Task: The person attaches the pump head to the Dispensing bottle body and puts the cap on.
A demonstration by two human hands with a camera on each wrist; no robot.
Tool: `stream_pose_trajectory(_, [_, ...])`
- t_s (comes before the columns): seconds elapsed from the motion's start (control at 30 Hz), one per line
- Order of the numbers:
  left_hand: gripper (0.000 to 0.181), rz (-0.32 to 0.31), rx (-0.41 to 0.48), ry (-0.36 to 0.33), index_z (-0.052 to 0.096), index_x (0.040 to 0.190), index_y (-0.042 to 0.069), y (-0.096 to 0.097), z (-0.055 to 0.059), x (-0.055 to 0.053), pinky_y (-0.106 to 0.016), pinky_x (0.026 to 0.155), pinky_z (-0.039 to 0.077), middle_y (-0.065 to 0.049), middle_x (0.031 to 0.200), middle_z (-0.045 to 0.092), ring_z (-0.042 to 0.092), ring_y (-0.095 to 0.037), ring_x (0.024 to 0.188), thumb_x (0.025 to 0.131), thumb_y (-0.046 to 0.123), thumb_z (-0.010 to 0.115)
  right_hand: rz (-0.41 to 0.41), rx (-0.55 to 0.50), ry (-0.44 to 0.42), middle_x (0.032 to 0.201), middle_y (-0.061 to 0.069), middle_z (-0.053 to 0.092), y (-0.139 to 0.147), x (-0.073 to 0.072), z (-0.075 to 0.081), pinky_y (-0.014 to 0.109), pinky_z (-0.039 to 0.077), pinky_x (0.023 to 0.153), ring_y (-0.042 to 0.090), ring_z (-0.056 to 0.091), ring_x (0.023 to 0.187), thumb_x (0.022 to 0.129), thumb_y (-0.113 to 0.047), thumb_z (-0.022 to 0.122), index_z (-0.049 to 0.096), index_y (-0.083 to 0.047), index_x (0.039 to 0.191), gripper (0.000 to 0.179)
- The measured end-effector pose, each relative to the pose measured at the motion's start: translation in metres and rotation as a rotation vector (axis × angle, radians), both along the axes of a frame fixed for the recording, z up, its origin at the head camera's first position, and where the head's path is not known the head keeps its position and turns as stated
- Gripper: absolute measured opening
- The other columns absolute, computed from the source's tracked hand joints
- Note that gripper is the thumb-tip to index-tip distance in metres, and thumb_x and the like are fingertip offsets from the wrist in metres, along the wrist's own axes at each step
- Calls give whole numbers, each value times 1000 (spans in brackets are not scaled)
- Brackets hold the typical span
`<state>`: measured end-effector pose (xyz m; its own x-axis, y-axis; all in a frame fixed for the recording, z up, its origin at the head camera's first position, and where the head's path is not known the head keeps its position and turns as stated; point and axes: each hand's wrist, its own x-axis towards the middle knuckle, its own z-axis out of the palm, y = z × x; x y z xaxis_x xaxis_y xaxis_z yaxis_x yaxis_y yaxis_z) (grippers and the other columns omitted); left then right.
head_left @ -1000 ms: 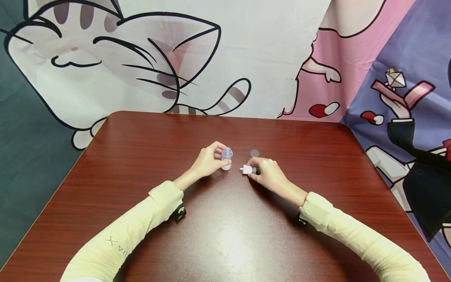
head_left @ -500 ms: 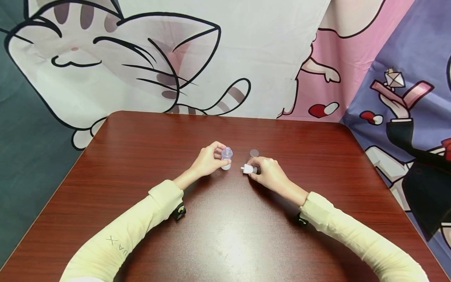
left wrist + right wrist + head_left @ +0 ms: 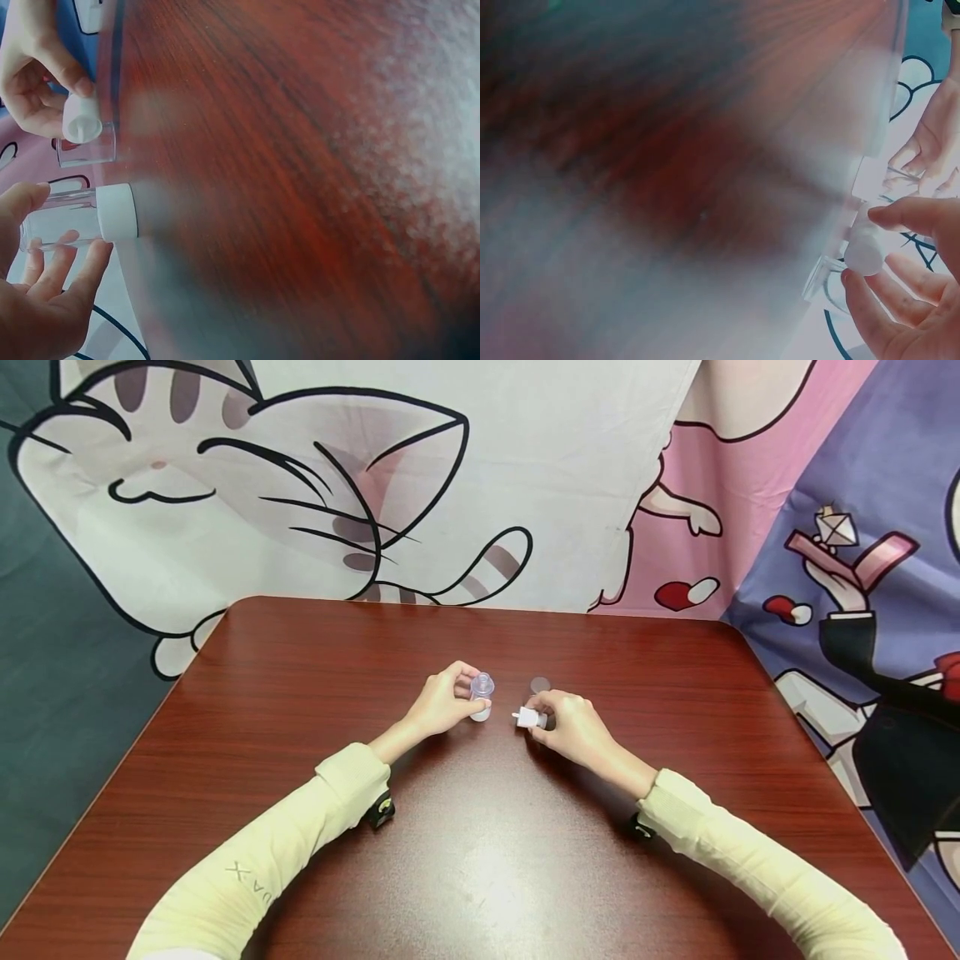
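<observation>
In the head view my left hand (image 3: 442,699) holds a small clear bottle (image 3: 482,685) upright between thumb and fingers. Its white base (image 3: 118,211) meets the tabletop in the left wrist view. Across a short gap, my right hand (image 3: 573,724) pinches a white cylindrical piece (image 3: 528,717) with a thin stub pointing left, lying sideways in its fingers. Seen from the right wrist, the thumb and fingers grip that white piece (image 3: 865,255) at its sides. Just behind the right fingers stands a clear cap (image 3: 540,684), partly hidden by the hand; it shows see-through walls (image 3: 88,160) in the left wrist view.
Both hands work over a reddish-brown wooden table (image 3: 337,660), toward its far side. A cloth backdrop (image 3: 570,468) with cartoon drawings hangs right behind the far edge. Light glares on the near middle of the tabletop.
</observation>
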<state>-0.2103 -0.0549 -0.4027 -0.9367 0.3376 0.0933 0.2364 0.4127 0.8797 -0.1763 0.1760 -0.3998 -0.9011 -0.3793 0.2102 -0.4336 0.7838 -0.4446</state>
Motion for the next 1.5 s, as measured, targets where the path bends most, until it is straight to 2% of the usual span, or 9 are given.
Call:
stream_pose_trajectory(0.73, [41, 6, 2, 24, 53, 113, -3, 0, 1, 1, -32, 83, 58, -21, 109, 65, 69, -32, 99, 80, 6, 75, -8, -50, 34, 92, 2, 70, 1, 2, -2, 36, 55, 70, 15, 67, 79, 77, -14, 76, 68, -11, 103, 28])
stream_pose_trajectory(1.1, [41, -3, -26, 53, 53, 112, -3, 0, 0, -1, -33, 81, 59, -21, 109, 66, 69, -32, 98, 80, 8, 76, -20, -79, 19, 87, 1, 68, 2, 1, 4, 29, 52, 65, 13, 65, 76, 77, -14, 74, 65, -13, 100, 24])
stream_pose_trajectory(1.5, [41, -9, -18, 38, 53, 113, -3, -1, 1, -1, -33, 82, 59, -21, 108, 66, 69, -31, 98, 81, 8, 76, 0, -101, 45, 86, -1, 66, -5, -3, 9, 29, 51, 66, 16, 64, 73, 76, -12, 74, 63, -15, 96, 23])
